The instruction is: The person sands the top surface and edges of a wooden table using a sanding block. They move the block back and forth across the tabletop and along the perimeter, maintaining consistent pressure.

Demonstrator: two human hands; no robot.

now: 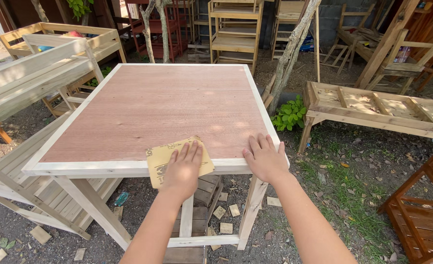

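A square wooden table [158, 105] with a reddish plywood top and a pale wood frame stands in front of me. My left hand [182, 168] lies flat on a yellow sheet of sandpaper [159, 157], pressing it onto the table's near frame edge. My right hand [264, 157] rests palm down, fingers spread, on the near right corner of the table, holding nothing.
Unfinished wooden benches [45, 63] and racks stand to the left. A low slatted frame [378, 105] sits at the right, a brown wooden piece [424, 205] near the right edge. Small wood offcuts [226, 215] lie on the dirt under the table. Shelving and chairs fill the back.
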